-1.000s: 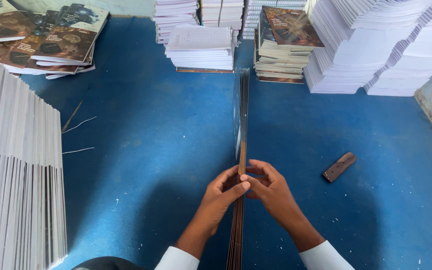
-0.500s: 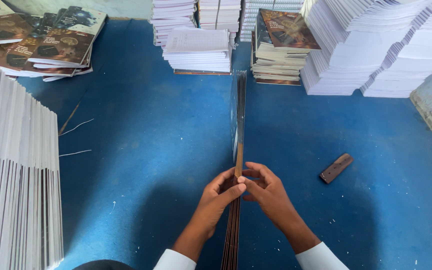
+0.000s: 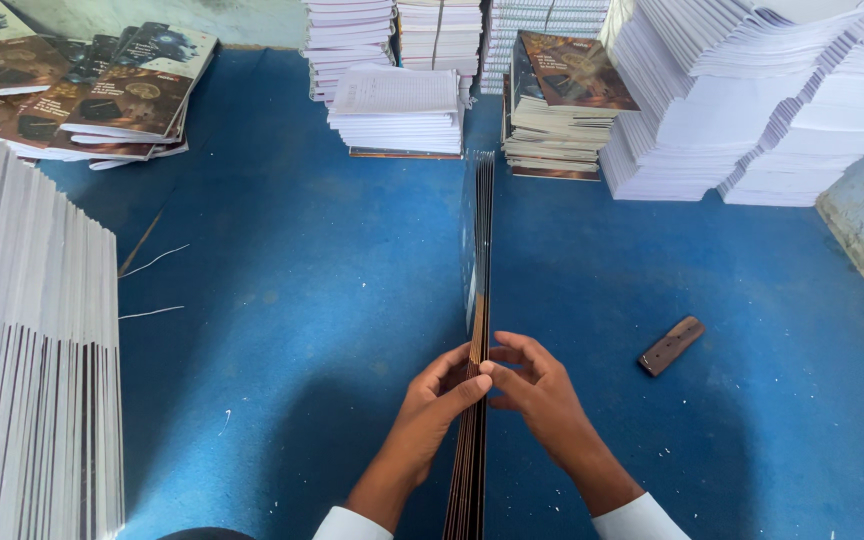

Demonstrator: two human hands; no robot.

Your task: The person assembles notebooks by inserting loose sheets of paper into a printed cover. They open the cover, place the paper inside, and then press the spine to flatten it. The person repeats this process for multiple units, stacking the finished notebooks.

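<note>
A thin stack of dark book covers (image 3: 478, 240) stands on edge on the blue floor (image 3: 302, 300), seen edge-on and running from the bottom of the head view up to the middle. My left hand (image 3: 432, 400) presses its left side and my right hand (image 3: 537, 392) its right side. The fingertips of both meet at the upper edge of the covers, pinching them together.
A tall leaning pile of white paper sheets (image 3: 27, 360) fills the left side. Dark-covered books (image 3: 102, 100) lie at the back left. Piles of white booklets (image 3: 397, 105) and large white stacks (image 3: 772, 100) stand behind. A small brown block (image 3: 670, 346) lies to the right.
The view has shifted slightly; both hands stay clamped on the upright covers in the same place, with the fingers barely moved.
</note>
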